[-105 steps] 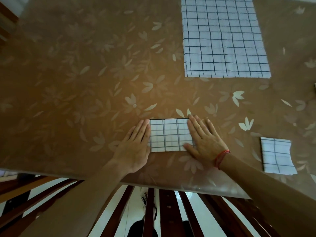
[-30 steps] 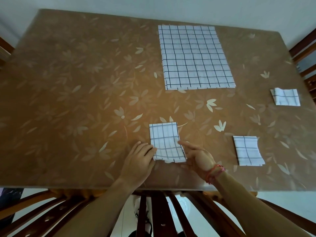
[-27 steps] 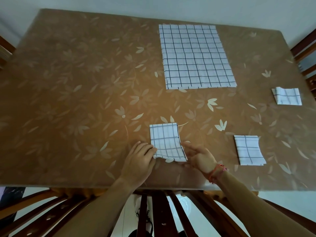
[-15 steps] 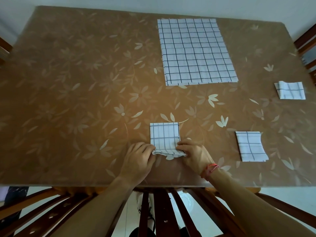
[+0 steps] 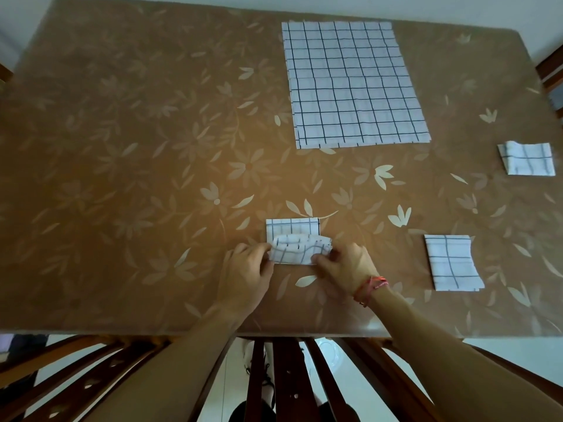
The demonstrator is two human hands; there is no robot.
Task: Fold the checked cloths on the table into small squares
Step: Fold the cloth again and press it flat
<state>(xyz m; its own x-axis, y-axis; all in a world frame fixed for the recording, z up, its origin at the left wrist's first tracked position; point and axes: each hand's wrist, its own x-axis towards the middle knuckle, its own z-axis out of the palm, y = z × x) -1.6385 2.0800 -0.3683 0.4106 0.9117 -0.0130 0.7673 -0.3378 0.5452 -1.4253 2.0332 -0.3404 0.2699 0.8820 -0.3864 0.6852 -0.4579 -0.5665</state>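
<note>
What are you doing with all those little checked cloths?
A person is folding them into small squares. Right now the left hand and right hand each pinch the near edge of one cloth and bring it up over the far half. Two folded squares lie to the right, and one big cloth lies flat on the table, not yet folded.

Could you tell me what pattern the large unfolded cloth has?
The large cloth is white with a dark checked grid; head view.
</note>
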